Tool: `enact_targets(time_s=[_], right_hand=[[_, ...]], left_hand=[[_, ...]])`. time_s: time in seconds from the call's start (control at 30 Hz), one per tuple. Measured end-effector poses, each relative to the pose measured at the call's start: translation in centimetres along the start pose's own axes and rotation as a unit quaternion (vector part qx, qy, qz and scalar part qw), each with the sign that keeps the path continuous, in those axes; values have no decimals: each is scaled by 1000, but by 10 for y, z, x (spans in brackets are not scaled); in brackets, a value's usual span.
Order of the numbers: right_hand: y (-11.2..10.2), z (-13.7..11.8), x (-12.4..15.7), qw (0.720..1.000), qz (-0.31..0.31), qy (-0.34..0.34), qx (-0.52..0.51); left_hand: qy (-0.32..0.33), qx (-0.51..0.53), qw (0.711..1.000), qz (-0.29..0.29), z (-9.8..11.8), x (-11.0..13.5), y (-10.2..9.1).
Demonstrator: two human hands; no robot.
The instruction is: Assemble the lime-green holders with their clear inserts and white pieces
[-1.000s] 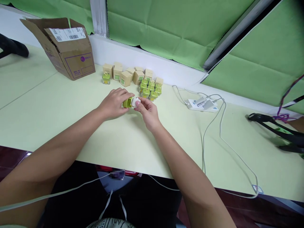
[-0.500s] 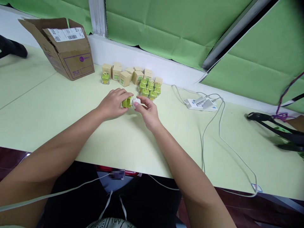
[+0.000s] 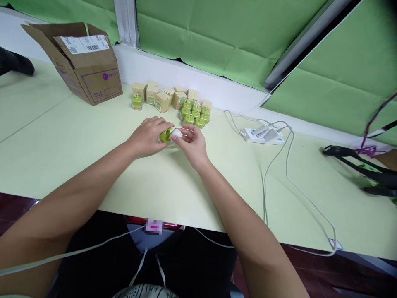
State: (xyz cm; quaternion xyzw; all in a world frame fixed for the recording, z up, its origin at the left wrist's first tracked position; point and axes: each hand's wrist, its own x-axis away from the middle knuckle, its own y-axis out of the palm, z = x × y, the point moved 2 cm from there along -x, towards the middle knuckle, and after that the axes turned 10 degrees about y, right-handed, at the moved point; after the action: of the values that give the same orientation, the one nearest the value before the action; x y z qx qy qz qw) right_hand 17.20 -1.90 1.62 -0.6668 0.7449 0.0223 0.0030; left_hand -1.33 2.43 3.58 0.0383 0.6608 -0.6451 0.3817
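Observation:
My left hand (image 3: 151,135) is closed around a small green case (image 3: 165,135) whose open side faces right. Between the thumb and fingers of my right hand (image 3: 192,142) is a small white rounded piece (image 3: 176,133), held right at the mouth of the case. I cannot tell whether the two touch. Just behind my hands stands a cluster of small green-lidded containers with loops on top (image 3: 195,114). One more green-lidded container (image 3: 137,102) stands apart on the left, in front of the small cardboard boxes (image 3: 163,102).
An open cardboard carton (image 3: 96,78) stands at the back left of the pale table (image 3: 139,186). On the right lie a white power strip (image 3: 263,135) with plugs and a long white cable (image 3: 304,196). A black stand-like object (image 3: 356,161) is at the far right.
The white piece in my right hand has tilted and moved slightly left, closer to the green case. My left hand stays in about the same place.

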Motion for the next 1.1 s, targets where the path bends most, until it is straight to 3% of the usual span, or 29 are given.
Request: enact_targets(time_s=[0.57,0.83,1.1], right_hand=[[4,3,3,999,-29,-18,18],[1,10,0,997,-53,-17,60],[1,3,4,992,-54,-48,102]], left_hand=[[0,5,999,-48,6,-1,0],[-3,60,995,-82,6,-1,0],[-32,107,990,-81,4,0,4]])
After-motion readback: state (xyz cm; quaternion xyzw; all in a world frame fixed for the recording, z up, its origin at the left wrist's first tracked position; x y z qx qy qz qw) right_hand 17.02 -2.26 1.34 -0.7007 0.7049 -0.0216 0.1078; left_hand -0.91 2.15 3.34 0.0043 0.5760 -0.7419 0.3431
